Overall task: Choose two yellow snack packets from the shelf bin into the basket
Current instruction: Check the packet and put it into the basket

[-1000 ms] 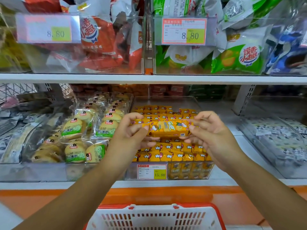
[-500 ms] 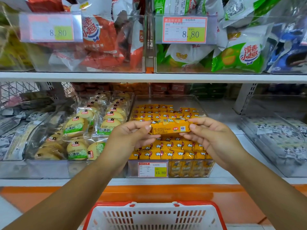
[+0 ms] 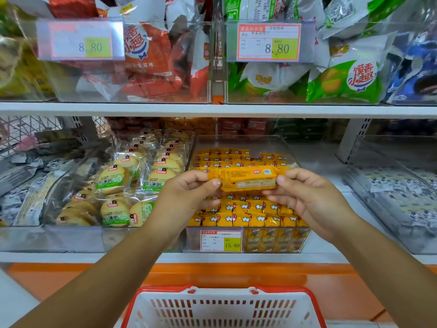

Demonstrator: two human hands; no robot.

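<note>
- Holding one yellow snack packet [image 3: 248,179] level between them, both hands hover above the front half of the clear shelf bin [image 3: 238,142].
- The left hand [image 3: 186,197] pinches the packet's left end, thumb on the near face and the other fingers curled behind it.
- The right hand [image 3: 312,200] pinches the right end, thumb and curled fingertips closed on the wrapper.
- The packet shows its plain printed back to the camera and hangs clear of the rows beneath.
- The shelf bin stands on the lower shelf [image 3: 212,258], packed with rows of matching yellow packets. A price tag [image 3: 221,241] reading 15.80 sits at its front left corner.
- Just left of it, a second clear bin [image 3: 71,237] holds round biscuits in green-labelled wrappers.
- The red-rimmed white basket [image 3: 222,289] lies at the bottom edge of view, below the shelf's front edge, and its inside is mostly out of view.
</note>
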